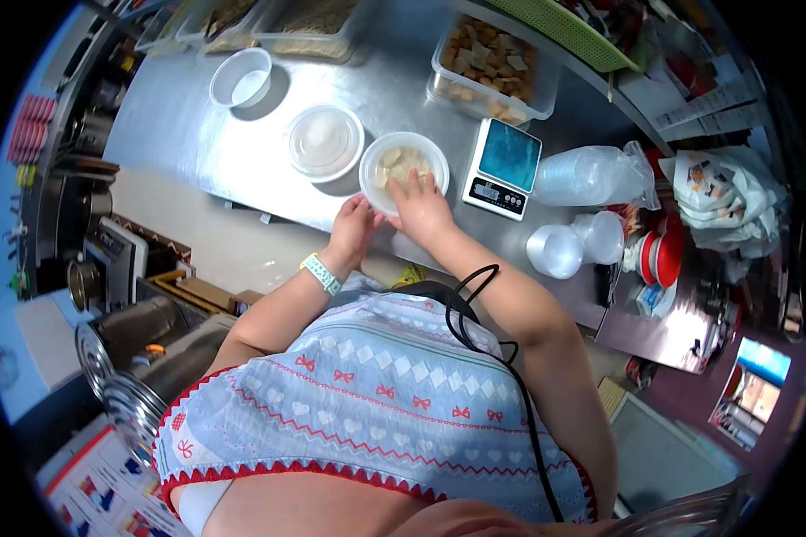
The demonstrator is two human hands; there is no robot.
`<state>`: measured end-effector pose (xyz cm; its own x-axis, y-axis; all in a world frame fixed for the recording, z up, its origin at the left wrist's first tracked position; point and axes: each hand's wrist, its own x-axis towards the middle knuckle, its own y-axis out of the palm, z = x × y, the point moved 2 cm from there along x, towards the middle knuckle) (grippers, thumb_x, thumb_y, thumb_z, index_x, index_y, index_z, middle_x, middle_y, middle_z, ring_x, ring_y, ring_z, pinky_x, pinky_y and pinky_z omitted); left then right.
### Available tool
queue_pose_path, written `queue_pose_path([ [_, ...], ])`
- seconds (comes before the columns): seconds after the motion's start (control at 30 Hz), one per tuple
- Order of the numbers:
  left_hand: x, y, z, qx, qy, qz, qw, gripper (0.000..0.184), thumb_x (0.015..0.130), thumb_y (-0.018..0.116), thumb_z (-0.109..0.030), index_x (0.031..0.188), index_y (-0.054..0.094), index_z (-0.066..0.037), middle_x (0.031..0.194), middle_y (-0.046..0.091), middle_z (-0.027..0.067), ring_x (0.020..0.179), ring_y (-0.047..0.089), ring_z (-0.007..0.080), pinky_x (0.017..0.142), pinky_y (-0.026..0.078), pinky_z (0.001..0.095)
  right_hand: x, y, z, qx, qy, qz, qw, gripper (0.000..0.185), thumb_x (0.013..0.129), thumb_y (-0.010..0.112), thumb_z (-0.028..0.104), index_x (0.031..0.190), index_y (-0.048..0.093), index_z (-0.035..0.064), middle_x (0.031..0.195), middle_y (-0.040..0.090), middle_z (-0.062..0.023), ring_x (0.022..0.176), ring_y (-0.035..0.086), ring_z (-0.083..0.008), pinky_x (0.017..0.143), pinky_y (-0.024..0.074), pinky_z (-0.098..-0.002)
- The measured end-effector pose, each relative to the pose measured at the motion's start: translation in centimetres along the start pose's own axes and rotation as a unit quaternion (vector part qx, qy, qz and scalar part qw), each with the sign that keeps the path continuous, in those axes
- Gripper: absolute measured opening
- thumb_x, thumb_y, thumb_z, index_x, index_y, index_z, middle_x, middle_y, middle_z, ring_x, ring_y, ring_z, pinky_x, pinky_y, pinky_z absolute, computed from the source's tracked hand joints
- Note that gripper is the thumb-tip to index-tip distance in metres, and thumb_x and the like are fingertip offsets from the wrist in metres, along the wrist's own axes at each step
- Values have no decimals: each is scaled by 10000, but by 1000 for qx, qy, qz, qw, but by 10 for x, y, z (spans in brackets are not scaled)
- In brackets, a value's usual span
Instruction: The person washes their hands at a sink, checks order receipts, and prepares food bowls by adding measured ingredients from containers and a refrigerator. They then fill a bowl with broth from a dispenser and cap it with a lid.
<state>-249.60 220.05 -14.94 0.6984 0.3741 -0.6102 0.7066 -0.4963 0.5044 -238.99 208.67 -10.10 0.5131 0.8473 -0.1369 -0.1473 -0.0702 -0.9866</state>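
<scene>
A round clear plastic bowl (369,160) with pale, flat pieces (394,162) in it stands at the near edge of the steel table. My left hand (355,228) is at the bowl's near-left rim, its fingers curled and pinching there. My right hand (421,208) reaches over the near-right rim. Its fingers are stretched and apart, their tips on or just above the pale pieces; exact contact is hard to see. A lidded round bowl (323,143) sits just left, and a white digital scale (496,195) with a blue platform lies to the right.
An uncovered white bowl (241,79) stands farther back on the steel table (166,125). A bin of brown cubes and pale pieces (493,63) is behind the scale. Bagged plastic containers (591,175) and stacked clear cups (555,251) are at right. Metal pots (143,358) stand lower left.
</scene>
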Motion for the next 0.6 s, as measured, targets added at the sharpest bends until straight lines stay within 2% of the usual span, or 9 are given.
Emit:
queue_pose_path([
  [0.1, 12, -7, -21, 23, -4, 61, 998, 295, 980, 468, -115, 1259, 400, -47, 1046, 552, 64, 891, 584, 148, 808, 530, 281, 9, 0, 9, 17, 19, -26, 999, 731, 795, 658, 465, 1397, 405, 136, 1346, 440, -322, 1130, 493, -573, 869, 504, -532],
  [0.2, 18, -12, -38, 57, -24, 76, 995, 300, 953, 503, -94, 1229, 390, -64, 1063, 509, 55, 867, 547, 127, 800, 528, 304, 15, -26, 13, 26, 25, -43, 998, 656, 819, 619, 438, 1363, 437, 120, 1260, 521, -310, 977, 608, -504, 755, 556, -469],
  [0.27, 27, -17, -38, 134, -47, 43, 989, 241, 945, 520, -67, 1162, 416, -70, 1014, 527, 48, 853, 561, 120, 751, 551, 278, 13, -62, -5, 232, 101, -95, 963, 571, 848, 592, 313, 1367, 436, 135, 1210, 583, -242, 975, 636, -411, 822, 536, -425],
  [0.3, 28, -22, -40, 137, -58, 43, 988, 241, 945, 520, -67, 1162, 416, -70, 1014, 527, 48, 853, 561, 120, 751, 551, 278, 11, -89, -12, 247, 199, -72, 946, 517, 852, 578, 259, 1339, 465, 129, 1117, 639, -200, 927, 649, -381, 803, 535, -410],
  [0.37, 34, -21, -50, 150, -42, 71, 985, 226, 929, 544, -55, 1114, 414, -63, 1009, 525, 47, 845, 561, 117, 730, 558, 271, 15, -84, -43, 433, 219, -276, 830, 349, 939, 486, 162, 1272, 520, 64, 1067, 680, -155, 869, 685, -249, 727, 548, -334],
  [0.4, 36, -23, -53, 162, -41, 74, 983, 200, 933, 544, -68, 1094, 425, -66, 995, 531, 43, 830, 563, 118, 737, 552, 279, 23, -89, -51, 521, 221, -289, 772, 339, 963, 459, 144, 1279, 500, 29, 1092, 662, -153, 896, 672, -212, 727, 550, -315],
  [0.43, 39, -26, -56, 165, -44, 78, 982, 200, 933, 544, -68, 1094, 425, -66, 995, 531, 43, 830, 563, 118, 737, 552, 279, 36, -92, -56, 519, 225, -292, 771, 339, 963, 459, 144, 1279, 500, 29, 1092, 662, -153, 896, 672, -212, 727, 550, -315],
  [0.5, 45, -33, -63, 183, -41, 88, 978, 182, 932, 542, -74, 1083, 441, -82, 983, 536, 34, 829, 565, 117, 732, 539, 278, 67, -88, -66, 721, 255, -183, 617, 347, 967, 475, 154, 1286, 476, 19, 1135, 635, -178, 935, 661, -249, 764, 554, -346],
  [0.6, 53, -44, -73, 206, -47, 109, 971, 165, 928, 539, -77, 1067, 454, -100, 989, 540, 27, 826, 565, 114, 727, 525, 275, 122, -50, -59, 814, 219, -156, 514, 378, 965, 506, 181, 1297, 437, 16, 1130, 613, -182, 971, 640, -278, 787, 555, -393],
])
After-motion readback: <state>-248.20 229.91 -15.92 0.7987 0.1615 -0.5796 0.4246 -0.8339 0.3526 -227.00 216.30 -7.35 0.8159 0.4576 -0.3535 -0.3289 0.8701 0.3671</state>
